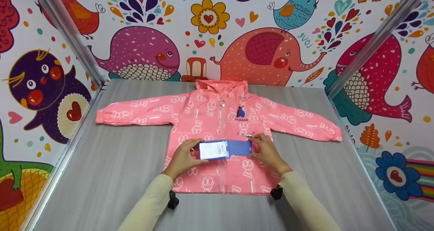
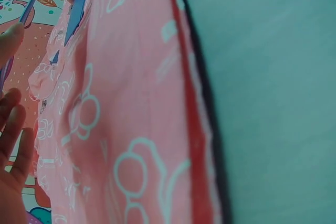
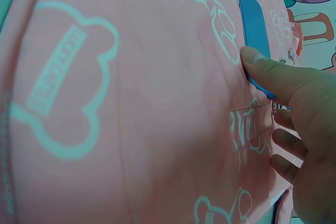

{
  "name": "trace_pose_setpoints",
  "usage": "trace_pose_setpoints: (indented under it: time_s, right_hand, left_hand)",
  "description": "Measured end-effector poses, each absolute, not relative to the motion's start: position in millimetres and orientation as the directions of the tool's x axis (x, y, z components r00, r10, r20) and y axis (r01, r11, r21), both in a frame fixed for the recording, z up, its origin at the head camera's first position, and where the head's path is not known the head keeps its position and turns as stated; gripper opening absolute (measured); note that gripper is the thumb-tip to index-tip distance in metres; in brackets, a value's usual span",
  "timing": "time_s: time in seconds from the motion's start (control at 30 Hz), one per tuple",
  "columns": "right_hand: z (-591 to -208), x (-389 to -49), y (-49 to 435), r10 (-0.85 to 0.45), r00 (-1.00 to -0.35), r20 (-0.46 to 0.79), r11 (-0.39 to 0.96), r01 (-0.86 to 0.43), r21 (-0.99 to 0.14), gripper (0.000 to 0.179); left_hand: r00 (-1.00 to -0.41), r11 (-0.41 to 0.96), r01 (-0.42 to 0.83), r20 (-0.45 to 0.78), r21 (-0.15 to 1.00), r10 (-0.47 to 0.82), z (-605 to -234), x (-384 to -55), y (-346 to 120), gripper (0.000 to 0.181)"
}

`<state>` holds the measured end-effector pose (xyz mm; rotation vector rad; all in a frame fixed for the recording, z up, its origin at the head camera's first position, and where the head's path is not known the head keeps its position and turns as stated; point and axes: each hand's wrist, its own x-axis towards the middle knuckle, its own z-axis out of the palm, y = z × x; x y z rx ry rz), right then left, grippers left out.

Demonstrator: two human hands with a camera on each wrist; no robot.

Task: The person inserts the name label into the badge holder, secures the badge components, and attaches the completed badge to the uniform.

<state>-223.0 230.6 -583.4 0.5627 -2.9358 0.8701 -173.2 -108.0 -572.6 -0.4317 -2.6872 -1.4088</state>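
A pink child's jacket [image 1: 203, 122] with white bunny outlines lies spread on the table, sleeves out to both sides. Above its lower front I see a blue card holder [image 1: 213, 150] with a white printed label facing up, and a flat blue section [image 1: 239, 148] extending from its right end. My left hand [image 1: 181, 158] grips the left end between thumb and fingers. At the opposite end, my right hand [image 1: 268, 153] pinches the blue section. The right wrist view shows the right thumb [image 3: 262, 66] lying on the blue piece, with the other fingers behind it.
Grey wood-grain table [image 1: 112, 163] surrounds the jacket. Metal posts [image 1: 69, 34] and printed cartoon walls [image 1: 203, 44] enclose the back and sides. A small black wrist device [image 1: 173, 200] sits at the left cuff, another black device [image 1: 276, 192] at the right.
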Motion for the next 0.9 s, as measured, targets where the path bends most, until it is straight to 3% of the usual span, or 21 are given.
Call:
trace_pose_setpoints:
  time_s: [0.53,0.9]
  right_hand:
    - [-579.4,-216.3,225.0,-0.263,-0.963,0.062,0.766,-0.247,-0.594,0.067]
    - [-576.8,-216.6,225.9,-0.256,-0.966,0.043,0.671,-0.21,-0.711,0.057]
  left_hand:
    - [-0.959,0.526,0.271,0.182,0.806,0.216,-572.0,-172.4,-107.7,0.08]
    - [-0.959,0.513,0.271,0.182,0.814,0.218,-572.9,-172.6,-107.7,0.079]
